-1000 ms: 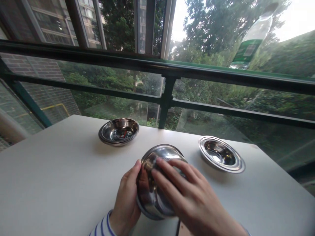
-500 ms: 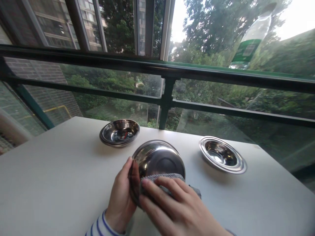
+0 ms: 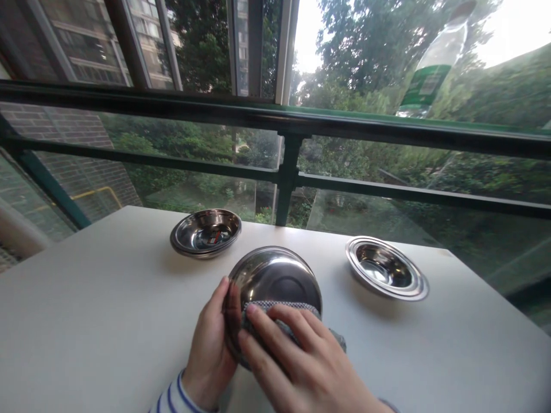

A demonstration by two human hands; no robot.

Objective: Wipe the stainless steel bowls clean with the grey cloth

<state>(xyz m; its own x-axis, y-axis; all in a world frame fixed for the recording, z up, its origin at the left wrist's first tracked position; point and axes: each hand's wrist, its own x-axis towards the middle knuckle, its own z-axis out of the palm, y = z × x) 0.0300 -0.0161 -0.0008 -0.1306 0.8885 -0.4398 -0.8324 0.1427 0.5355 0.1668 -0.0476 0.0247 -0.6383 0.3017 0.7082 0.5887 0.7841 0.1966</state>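
Note:
A shiny steel bowl point(image 3: 275, 278) is held tilted on edge above the white table point(image 3: 86, 321), its underside facing me. My left hand point(image 3: 210, 350) grips the bowl's left rim, thumb on the metal. My right hand point(image 3: 297, 361) presses a grey checked cloth point(image 3: 284, 312) against the lower part of the bowl, fingers lying curved over the cloth. A blue and white striped sleeve shows at my left wrist.
A stack of steel bowls point(image 3: 205, 231) sits at the back left of the table. A single wide-rimmed steel bowl point(image 3: 386, 268) rests at the right. A dark railing point(image 3: 284, 172) with glass runs behind the table; a plastic bottle point(image 3: 430, 69) stands on its top ledge.
The bowl has been turned so its underside faces me, and my right hand slid down from its top to its lower edge. The cloth under my fingers has come into view.

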